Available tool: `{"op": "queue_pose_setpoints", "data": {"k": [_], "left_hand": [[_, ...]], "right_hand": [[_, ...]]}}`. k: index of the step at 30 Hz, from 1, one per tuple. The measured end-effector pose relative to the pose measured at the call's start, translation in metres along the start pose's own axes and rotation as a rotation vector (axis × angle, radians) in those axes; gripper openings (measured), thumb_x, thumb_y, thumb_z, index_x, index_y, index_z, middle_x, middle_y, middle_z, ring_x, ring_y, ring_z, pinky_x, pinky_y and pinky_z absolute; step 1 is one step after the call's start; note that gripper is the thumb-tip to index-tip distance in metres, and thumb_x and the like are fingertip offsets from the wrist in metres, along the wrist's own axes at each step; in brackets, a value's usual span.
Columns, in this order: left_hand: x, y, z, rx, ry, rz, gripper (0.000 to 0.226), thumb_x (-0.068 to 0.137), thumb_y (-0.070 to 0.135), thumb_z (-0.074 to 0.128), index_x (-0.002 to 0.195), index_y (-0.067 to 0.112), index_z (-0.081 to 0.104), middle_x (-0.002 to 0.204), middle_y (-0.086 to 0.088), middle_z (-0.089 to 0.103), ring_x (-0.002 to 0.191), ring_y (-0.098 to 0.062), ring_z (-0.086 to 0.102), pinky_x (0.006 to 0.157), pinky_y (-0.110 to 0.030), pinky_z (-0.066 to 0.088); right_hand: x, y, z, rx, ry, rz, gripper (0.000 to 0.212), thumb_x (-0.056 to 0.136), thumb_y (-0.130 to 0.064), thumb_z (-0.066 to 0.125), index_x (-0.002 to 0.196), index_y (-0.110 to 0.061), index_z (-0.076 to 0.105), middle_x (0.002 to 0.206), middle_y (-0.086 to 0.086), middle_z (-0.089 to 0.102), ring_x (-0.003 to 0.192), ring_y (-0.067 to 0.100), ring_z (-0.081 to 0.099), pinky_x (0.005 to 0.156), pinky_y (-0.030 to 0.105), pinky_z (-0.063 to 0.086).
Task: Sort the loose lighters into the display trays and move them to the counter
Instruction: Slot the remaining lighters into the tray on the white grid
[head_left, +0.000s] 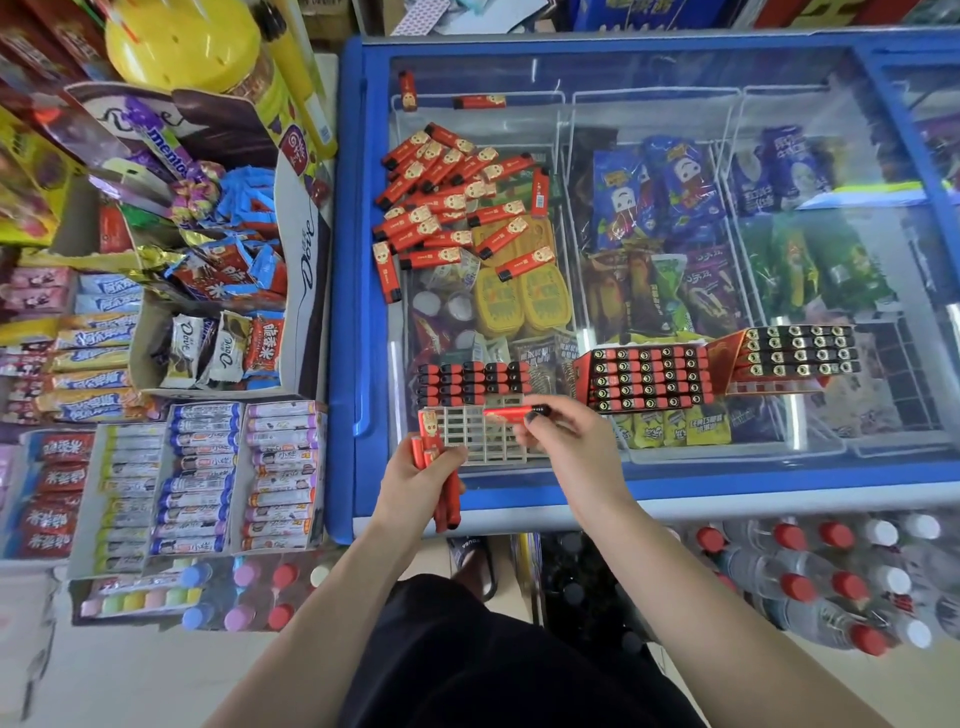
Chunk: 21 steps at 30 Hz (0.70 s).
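Lighter (511, 413) in right-hand (563, 439) grip

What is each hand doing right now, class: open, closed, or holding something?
Left hand: closed, gripping a bundle of red lighters.
Right hand: closed, pinching a single red lighter above the partly filled tray.

Both bare forearms reach up from the lower frame to its centre. The left hand (423, 480) grips a bundle; the right hand (563, 441) pinches with curled fingers (540, 423).
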<state>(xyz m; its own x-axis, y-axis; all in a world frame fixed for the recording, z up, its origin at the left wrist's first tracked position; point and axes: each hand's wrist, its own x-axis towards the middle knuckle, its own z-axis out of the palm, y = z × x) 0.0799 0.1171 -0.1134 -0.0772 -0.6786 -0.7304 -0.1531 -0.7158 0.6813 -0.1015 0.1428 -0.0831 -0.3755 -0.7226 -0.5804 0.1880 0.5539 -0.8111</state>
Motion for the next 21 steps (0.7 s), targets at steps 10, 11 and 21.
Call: {"op": "queue_pose_setpoints", "data": {"k": [10, 11, 21], "left_hand": [[0.003, -0.003, -0.001, -0.013, 0.034, -0.031, 0.02, 0.097, 0.027, 0.071, 0.11, 0.014, 0.061, 0.073, -0.003, 0.072, 0.067, -0.012, 0.071, 0.068, -0.029, 0.053], [0.003, -0.003, -0.001, -0.011, 0.032, -0.032, 0.021, 0.097, 0.027, 0.071, 0.11, 0.014, 0.061, 0.073, -0.005, 0.072, 0.067, -0.012, 0.071, 0.068, -0.029, 0.052], [0.0, 0.006, 0.005, -0.168, 0.014, -0.113, 0.026, 0.098, 0.032, 0.069, 0.116, 0.015, 0.06, 0.08, -0.007, 0.074, 0.067, -0.019, 0.064, 0.076, -0.036, 0.054]], "right_hand": [[0.007, 0.004, 0.022, -0.221, 0.002, -0.076, 0.025, 0.101, -0.011, 0.053, 0.118, -0.02, 0.069, 0.12, 0.003, 0.068, 0.098, 0.003, 0.072, 0.094, 0.024, 0.055], [0.008, 0.007, 0.023, -0.205, 0.002, -0.064, 0.02, 0.1, -0.013, 0.057, 0.115, -0.021, 0.068, 0.117, 0.003, 0.07, 0.097, 0.006, 0.072, 0.096, 0.028, 0.056], [0.014, -0.008, 0.035, -0.105, 0.063, 0.27, 0.048, 0.085, -0.051, 0.076, 0.097, -0.008, 0.059, 0.077, 0.005, 0.074, 0.065, 0.016, 0.069, 0.078, 0.038, 0.062]]}}
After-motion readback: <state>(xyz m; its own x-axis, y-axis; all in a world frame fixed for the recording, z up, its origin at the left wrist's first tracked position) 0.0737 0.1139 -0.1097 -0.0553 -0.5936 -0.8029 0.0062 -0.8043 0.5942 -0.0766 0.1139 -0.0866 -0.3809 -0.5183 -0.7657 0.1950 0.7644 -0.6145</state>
